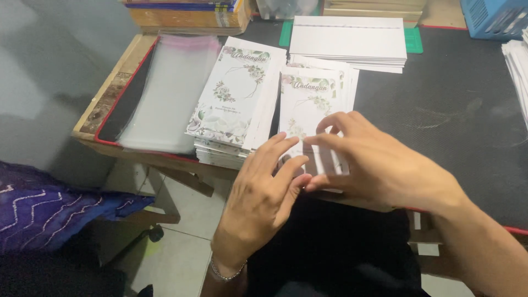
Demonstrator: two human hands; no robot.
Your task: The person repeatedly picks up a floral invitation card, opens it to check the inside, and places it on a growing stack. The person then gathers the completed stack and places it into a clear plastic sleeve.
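Head view shows me the bench (456,110), a dark mat with a red edge, carrying everything. At far centre sits a stack of plain white envelopes (347,41); at left lies a pile of clear plastic sleeves (165,93); just right of that, a tall stack of floral invitation cards (234,93); and at the near edge a second, smaller stack of the same cards (308,102).

I judge the top card of that near stack light, thin and fairly stiff, probably smooth, so it may slide off its neighbours; a pinch at its near edge or corner looks the best hold, gently, since it would crease.

My right hand (374,165) rests over the near end of that stack, fingers (335,122) curled and pinching the card's near edge. My left hand (264,192) comes in from the near left, half open, fingertips (289,144) touching the same edge beside the right thumb.
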